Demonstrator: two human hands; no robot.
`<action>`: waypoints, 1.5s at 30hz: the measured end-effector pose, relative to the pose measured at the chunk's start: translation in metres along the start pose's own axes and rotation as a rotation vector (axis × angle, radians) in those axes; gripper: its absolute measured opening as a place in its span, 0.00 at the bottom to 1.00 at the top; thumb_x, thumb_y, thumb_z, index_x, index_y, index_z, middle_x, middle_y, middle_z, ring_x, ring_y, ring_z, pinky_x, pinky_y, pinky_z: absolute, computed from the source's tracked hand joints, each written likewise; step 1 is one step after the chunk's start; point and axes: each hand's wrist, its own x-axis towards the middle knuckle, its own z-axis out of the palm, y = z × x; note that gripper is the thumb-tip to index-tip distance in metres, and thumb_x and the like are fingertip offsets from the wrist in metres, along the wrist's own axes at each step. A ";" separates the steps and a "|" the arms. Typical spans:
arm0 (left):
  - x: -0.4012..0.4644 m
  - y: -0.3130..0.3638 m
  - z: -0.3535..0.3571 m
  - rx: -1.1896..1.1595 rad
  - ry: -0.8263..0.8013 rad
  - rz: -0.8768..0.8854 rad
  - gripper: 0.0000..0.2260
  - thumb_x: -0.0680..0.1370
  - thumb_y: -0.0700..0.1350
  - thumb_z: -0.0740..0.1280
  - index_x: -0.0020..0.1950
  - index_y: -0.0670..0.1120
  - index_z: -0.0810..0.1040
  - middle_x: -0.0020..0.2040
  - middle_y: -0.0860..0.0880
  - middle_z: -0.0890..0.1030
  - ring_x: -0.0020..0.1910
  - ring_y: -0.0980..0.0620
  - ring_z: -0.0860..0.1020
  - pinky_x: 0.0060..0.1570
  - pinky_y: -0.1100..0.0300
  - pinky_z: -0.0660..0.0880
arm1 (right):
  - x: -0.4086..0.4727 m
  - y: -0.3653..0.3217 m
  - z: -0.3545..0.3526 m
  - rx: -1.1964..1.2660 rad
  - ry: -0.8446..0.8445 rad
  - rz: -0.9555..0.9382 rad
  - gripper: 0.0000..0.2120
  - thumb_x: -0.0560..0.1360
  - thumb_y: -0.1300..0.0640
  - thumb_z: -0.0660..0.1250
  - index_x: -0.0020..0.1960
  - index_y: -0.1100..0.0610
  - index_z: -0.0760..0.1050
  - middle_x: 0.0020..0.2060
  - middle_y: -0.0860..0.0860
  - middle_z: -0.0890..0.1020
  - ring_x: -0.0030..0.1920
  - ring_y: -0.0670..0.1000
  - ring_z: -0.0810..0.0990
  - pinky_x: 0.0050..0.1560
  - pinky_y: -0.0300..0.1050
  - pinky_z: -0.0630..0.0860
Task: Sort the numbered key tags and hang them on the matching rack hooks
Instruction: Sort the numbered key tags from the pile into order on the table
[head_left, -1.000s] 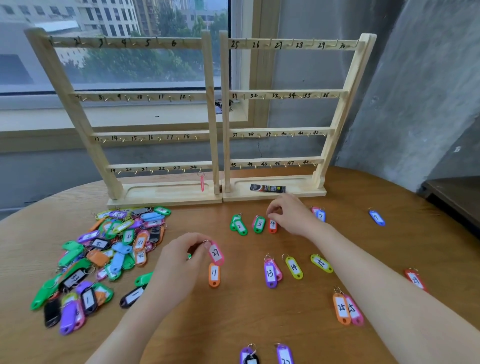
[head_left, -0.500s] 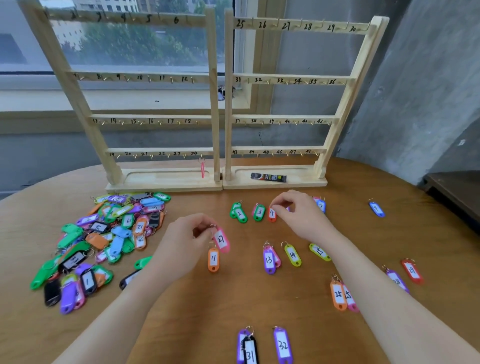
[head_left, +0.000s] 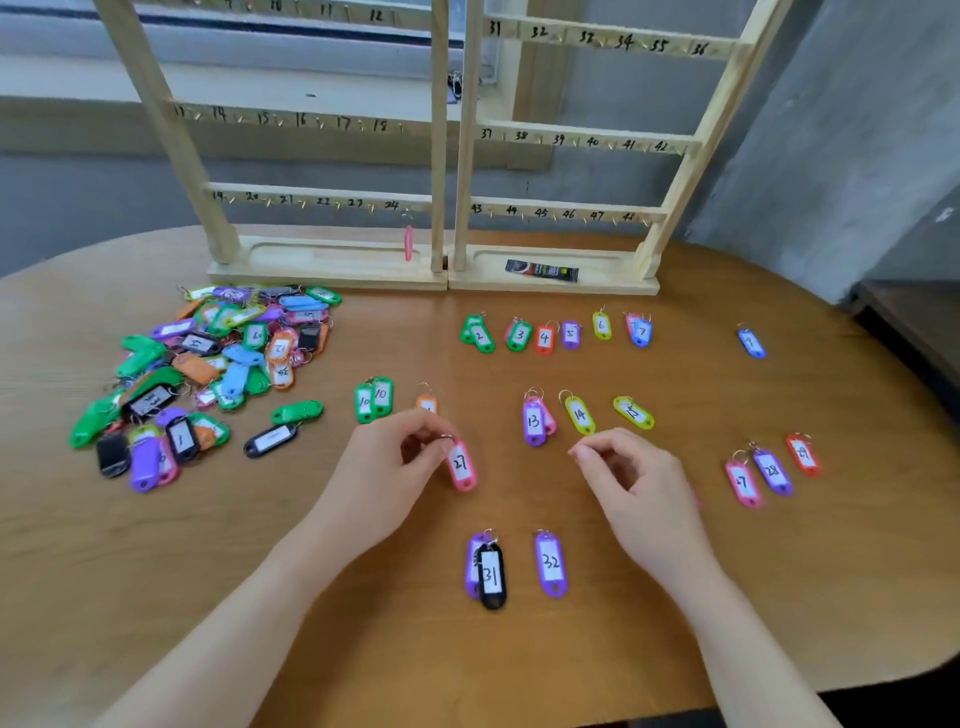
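My left hand (head_left: 384, 473) pinches the ring of a pink tag marked 27 (head_left: 462, 465), which hangs just above the table. My right hand (head_left: 631, 491) hovers to its right with fingers curled and nothing in it. Sorted tags lie in rows: 2 to 7 (head_left: 545, 335) near the racks, 13, 14 and 15 (head_left: 579, 413) in the middle, another pink 27 with 28 and 29 (head_left: 771, 470) at the right, 31 and 32 (head_left: 519, 569) close to me. Two wooden racks (head_left: 447, 208) with numbered hooks stand at the back. One pink tag (head_left: 409, 243) hangs on hook 24.
A heap of unsorted tags (head_left: 208, 364) covers the table's left part. Two green tags marked 10 (head_left: 374, 399) and an orange tag (head_left: 426, 402) lie above my left hand. A lone blue tag (head_left: 751, 343) lies far right. A dark packet (head_left: 541, 270) rests in the right rack's base.
My right hand has left the top row of tags and come back toward me, beside the left hand. The left hand still holds tag 27. The view has tilted down.
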 end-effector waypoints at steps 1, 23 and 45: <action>-0.002 0.002 0.003 -0.006 -0.007 0.006 0.07 0.79 0.42 0.71 0.46 0.54 0.83 0.41 0.57 0.83 0.42 0.58 0.78 0.42 0.70 0.71 | -0.007 0.002 -0.002 0.003 0.024 0.010 0.09 0.80 0.59 0.68 0.43 0.48 0.81 0.39 0.45 0.83 0.40 0.50 0.80 0.43 0.45 0.75; 0.038 0.096 0.124 -0.001 -0.392 0.254 0.05 0.79 0.42 0.70 0.46 0.52 0.84 0.39 0.57 0.82 0.41 0.61 0.76 0.42 0.72 0.69 | -0.076 0.046 -0.090 -0.092 0.308 0.182 0.08 0.80 0.57 0.68 0.45 0.46 0.80 0.38 0.42 0.82 0.41 0.48 0.81 0.41 0.44 0.78; 0.071 0.142 0.190 0.131 -0.475 0.328 0.03 0.77 0.43 0.72 0.46 0.51 0.83 0.40 0.58 0.80 0.38 0.61 0.76 0.36 0.72 0.71 | -0.083 0.052 -0.118 -0.123 0.348 0.195 0.09 0.80 0.60 0.68 0.46 0.47 0.81 0.39 0.41 0.82 0.43 0.46 0.81 0.40 0.35 0.77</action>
